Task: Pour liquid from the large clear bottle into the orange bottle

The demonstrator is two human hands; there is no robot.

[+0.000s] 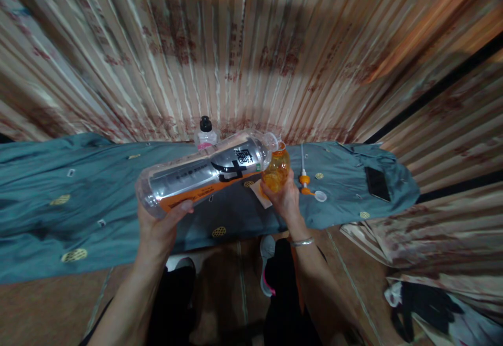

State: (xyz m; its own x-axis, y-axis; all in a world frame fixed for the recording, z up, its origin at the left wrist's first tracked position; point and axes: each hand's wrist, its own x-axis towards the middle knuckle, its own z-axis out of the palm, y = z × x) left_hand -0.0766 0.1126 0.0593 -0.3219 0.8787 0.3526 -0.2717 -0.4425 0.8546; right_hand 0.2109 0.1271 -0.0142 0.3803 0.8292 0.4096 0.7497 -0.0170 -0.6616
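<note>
My left hand (163, 225) is closed round the base of a large clear plastic bottle (208, 170) with a silver and orange label. The bottle is tilted on its side, its neck pointing right. Its uncapped mouth sits at the opening of a small orange see-through bottle (276, 170), which my right hand (286, 196) grips from below and the right. Whether liquid is flowing is hard to make out. To the right, an orange pump head (304, 180) with a pale dip tube lies on the cloth, beside a small white round cap (320, 196).
A clear bottle with a black top (206, 133) stands behind the large one. Under my right hand is a beige flat piece (261, 195). A black phone (377, 183) lies at the right of the green cloth (98, 194). Pleated curtains (220, 36) hang behind.
</note>
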